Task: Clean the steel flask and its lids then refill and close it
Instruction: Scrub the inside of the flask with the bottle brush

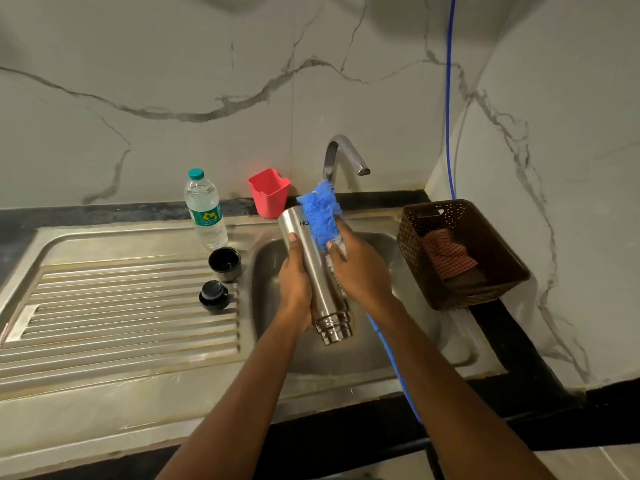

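Over the sink basin, my left hand grips the steel flask, which is tilted with its threaded mouth toward me and its base pointing away. My right hand holds a blue bottle brush with its bristle head pressed against the flask's upper side; the brush's blue handle runs back under my right forearm. Two black lids stand on the drainboard to the left of the basin: a cup-shaped one and a smaller stopper.
A plastic water bottle with a teal cap stands behind the lids. A red plastic holder and the steel tap are at the back wall. A brown basket holding a checked cloth sits right of the sink. The ribbed drainboard spreads left.
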